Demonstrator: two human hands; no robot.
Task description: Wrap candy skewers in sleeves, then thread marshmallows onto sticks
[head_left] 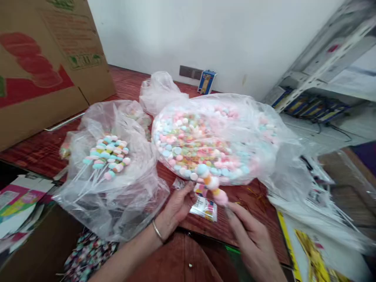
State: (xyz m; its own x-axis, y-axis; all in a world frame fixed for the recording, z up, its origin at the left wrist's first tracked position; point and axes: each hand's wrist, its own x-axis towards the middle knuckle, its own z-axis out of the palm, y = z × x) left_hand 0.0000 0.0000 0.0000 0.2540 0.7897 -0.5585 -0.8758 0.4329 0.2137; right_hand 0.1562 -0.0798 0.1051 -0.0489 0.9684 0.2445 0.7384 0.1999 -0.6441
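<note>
My right hand (249,235) pinches the lower end of a marshmallow skewer (212,182), a row of blue, white and pink marshmallows with orange gummy pieces between them. To its left, my left hand (182,201) has its fingers closed, with a small white marshmallow (194,176) at the tips. Just beyond both hands lies a wide heap of loose marshmallows and gummies (202,149), partly under clear plastic. Finished-looking skewers (108,152) on white sticks rest on a clear plastic bag (141,188) at the left. Small printed packets (204,207) lie between my hands.
A large cardboard box (53,58) stands at the back left of the red-brown table (164,174). Bunched plastic (161,92) and a small blue box (207,81) sit near the wall. Gold ties (311,246) and a metal shelf (317,78) are at the right.
</note>
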